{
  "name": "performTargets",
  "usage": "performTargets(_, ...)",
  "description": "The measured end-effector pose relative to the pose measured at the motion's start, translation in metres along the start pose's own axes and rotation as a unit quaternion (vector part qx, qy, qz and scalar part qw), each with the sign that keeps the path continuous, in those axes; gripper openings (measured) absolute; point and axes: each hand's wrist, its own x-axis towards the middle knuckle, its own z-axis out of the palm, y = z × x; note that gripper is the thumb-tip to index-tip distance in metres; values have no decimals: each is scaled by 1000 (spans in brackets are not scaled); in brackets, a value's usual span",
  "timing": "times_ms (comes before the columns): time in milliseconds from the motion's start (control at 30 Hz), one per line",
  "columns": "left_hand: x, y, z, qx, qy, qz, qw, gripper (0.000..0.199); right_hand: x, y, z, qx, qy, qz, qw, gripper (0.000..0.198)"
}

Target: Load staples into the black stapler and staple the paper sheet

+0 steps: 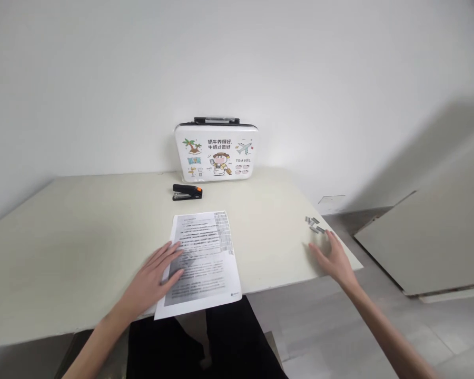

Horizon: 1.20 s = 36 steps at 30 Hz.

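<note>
My left hand lies flat with fingers spread on the left side of a printed sheet of paper. The sheet's near edge hangs slightly past the table's front edge. At the table's right side my right hand is open, thumb and fingers apart. Just beyond its fingertips sits a small group of silvery staple strips. Behind the paper a black stapler with an orange patch rests on its base, apart from both hands.
A white case with cartoon prints and a black handle stands upright against the wall at the table's back edge. The pale table ends close to my right hand, with grey floor beyond. A pale panel stands farther right.
</note>
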Motion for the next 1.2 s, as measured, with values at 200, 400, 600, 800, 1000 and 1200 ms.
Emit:
performTargets(200,-4,4,-5,-2,0,3,1000,53,60,3,24,36,44,56,997,95)
performTargets(400,-9,16,-10,-3,-8,-24,1000,50,94,-36,75,35,4,9,999,70)
performTargets(600,-10,21,-12,-31,-16,-39,999,48,108,-104,149,65,-63,-63,994,61)
performTargets(800,-10,20,-15,-56,-20,-52,997,47,112,-170,216,138,-131,-150,970,49)
performTargets(1000,-10,19,-19,-58,-47,-53,996,48,111,-222,254,209,-196,-183,940,39)
performTargets(1200,-10,18,-20,-60,-47,-50,996,47,109,-259,275,275,-239,-163,917,40)
